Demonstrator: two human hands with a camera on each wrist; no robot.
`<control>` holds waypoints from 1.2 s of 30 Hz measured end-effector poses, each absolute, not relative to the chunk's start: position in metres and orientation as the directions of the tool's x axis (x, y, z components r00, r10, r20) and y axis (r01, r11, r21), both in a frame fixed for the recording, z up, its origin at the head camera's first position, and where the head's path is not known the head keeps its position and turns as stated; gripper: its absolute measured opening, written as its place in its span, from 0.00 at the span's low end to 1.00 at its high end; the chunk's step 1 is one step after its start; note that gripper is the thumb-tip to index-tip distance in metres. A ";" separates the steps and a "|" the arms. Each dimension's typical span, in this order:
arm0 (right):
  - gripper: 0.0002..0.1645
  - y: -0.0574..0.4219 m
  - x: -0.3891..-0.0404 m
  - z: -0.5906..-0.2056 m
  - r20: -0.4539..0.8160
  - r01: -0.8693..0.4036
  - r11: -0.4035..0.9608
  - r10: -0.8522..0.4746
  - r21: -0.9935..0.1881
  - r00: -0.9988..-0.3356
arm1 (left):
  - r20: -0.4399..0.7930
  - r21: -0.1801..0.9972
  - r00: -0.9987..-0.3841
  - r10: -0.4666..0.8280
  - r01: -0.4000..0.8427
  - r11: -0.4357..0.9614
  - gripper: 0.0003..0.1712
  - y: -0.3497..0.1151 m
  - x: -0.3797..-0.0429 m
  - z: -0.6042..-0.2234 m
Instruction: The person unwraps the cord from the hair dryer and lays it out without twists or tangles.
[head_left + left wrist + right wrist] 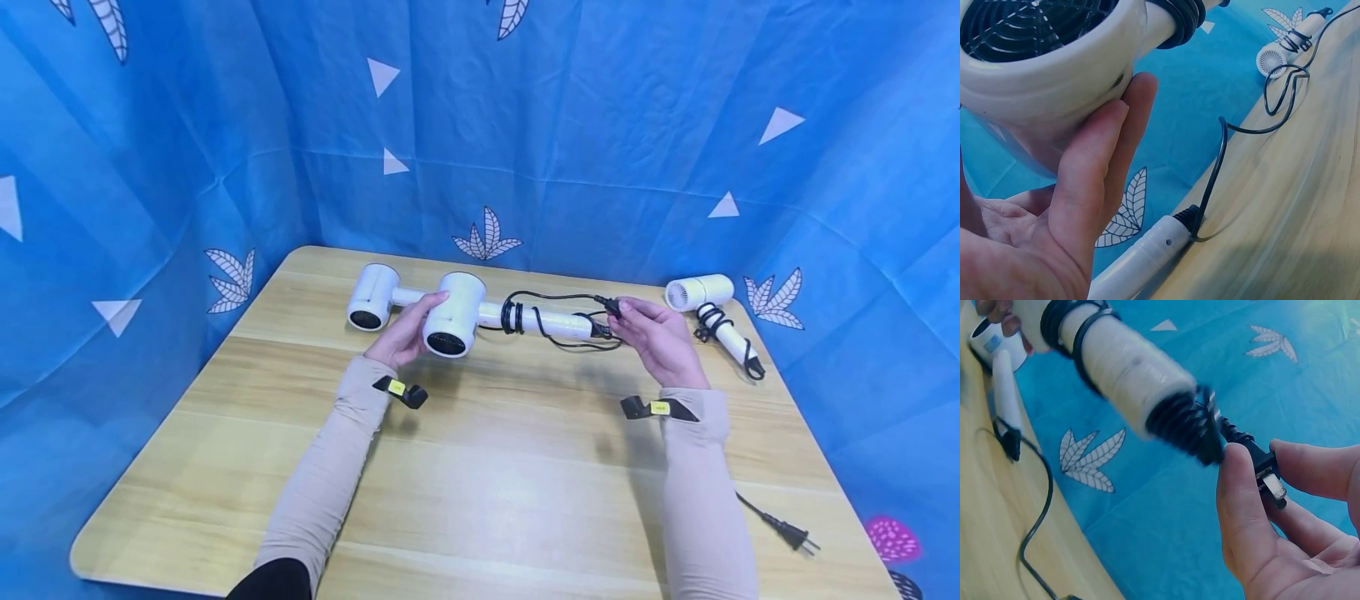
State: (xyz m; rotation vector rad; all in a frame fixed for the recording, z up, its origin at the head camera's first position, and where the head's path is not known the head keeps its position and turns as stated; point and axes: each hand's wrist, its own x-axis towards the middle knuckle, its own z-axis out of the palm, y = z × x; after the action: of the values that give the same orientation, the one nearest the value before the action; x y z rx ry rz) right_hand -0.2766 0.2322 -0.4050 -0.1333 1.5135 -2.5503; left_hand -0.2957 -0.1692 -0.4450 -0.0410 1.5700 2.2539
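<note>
My left hand [407, 335] grips the barrel of a white hair dryer [455, 310], raised above the wooden table. Its round black grille shows large in the left wrist view. The handle [558, 323] points right, and several turns of black cord [513, 317] are wound round it. Near the handle's end, my right hand [664, 340] pinches the cord's black plug [1264, 464] between thumb and fingers, its metal prong showing in the right wrist view. Behind my left hand, a second white hair dryer [372, 295] lies on the table, its handle partly hidden.
At the table's back right lies a third white hair dryer [701, 292], black cord wrapped round its handle. A loose black plug [791, 530] rests near the right edge of the table [480, 517]. Blue patterned curtain [570, 125] hangs close behind and on both sides.
</note>
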 end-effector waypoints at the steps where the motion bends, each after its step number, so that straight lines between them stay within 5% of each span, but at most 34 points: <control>1: 0.09 0.231 -0.276 -0.403 -0.002 0.093 -0.470 -0.192 -0.878 -0.981 | -0.244 0.895 -0.923 0.298 -0.332 -0.297 0.25 -0.169 -0.296 -0.445; 36: 0.14 0.218 -0.261 -0.391 0.026 0.131 -0.316 -0.448 -0.940 -0.893 | -0.246 0.890 -0.943 0.223 -0.311 -0.333 0.22 -0.184 -0.298 -0.440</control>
State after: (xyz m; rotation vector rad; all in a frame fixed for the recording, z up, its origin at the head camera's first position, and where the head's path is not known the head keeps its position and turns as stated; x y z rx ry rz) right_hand -0.2612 0.2184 -0.3905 -0.4029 1.5699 -2.2545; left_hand -0.2985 -0.1841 -0.4403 -0.1130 1.5794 2.3249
